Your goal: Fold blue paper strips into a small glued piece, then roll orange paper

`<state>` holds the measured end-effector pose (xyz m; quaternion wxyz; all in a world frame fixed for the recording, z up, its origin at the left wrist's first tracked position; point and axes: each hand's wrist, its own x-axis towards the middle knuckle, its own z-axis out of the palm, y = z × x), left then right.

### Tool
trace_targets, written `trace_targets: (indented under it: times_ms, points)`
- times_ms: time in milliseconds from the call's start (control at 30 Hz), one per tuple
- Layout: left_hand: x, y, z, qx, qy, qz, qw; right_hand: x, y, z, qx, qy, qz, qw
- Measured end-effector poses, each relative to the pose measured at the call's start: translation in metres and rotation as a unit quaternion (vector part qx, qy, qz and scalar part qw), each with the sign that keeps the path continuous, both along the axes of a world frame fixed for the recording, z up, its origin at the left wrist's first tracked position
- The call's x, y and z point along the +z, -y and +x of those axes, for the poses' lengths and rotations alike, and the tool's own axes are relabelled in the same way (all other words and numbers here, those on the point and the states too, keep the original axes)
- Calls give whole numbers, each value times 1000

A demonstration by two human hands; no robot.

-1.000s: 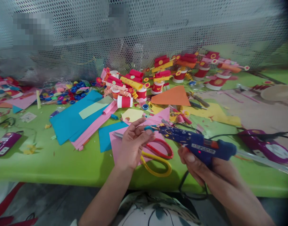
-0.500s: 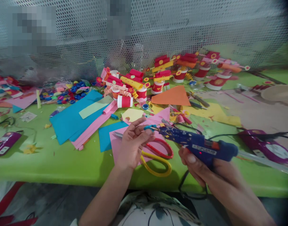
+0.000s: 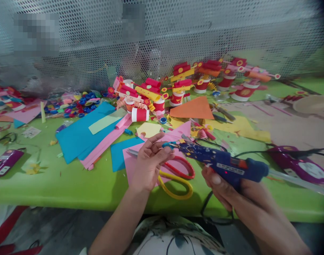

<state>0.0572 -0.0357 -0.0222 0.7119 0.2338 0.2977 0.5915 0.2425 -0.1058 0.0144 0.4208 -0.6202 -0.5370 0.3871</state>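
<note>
Between the fingertips of my left hand [image 3: 152, 161] is a small blue paper coil [image 3: 167, 145]. My right hand [image 3: 231, 193] grips a dark blue glue gun [image 3: 217, 159], its nozzle at the coil; a clear glue stick [image 3: 297, 180] juts from its back. Beneath my left hand lie scissors [image 3: 180, 193] with one red and one yellow handle loop, partly over a pink paper sheet [image 3: 132, 164]. Another blue coil [image 3: 128, 131] rests farther back on the green table [image 3: 71, 187].
Several paper-cup models [image 3: 178, 97] with red and yellow rolls line the back, before a perforated metal screen [image 3: 178, 28]. Blue paper [image 3: 79, 138], a tipped red cup [image 3: 140, 115] and bottle caps [image 3: 82, 104] lie at left. Purple power strips [image 3: 297, 163] and cords flank the work area.
Almost nothing differs. Both hands, the coil and the glue gun hold nearly the same positions, with the nozzle still at the coil.
</note>
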Motion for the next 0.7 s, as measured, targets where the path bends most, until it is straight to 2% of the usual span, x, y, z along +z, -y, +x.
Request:
trace_targets:
  times_ms: [67, 400, 700]
  points:
    - [0, 0, 0, 1, -3, 0, 1000, 0, 1, 2, 21, 4, -12, 1000]
    - [-1, -1, 0, -4, -1, -1, 1000, -9, 5, 7, 37, -10, -47, 998]
    - [0, 0, 0, -2, -6, -4, 1000, -5, 4, 5, 18, -23, -25, 999]
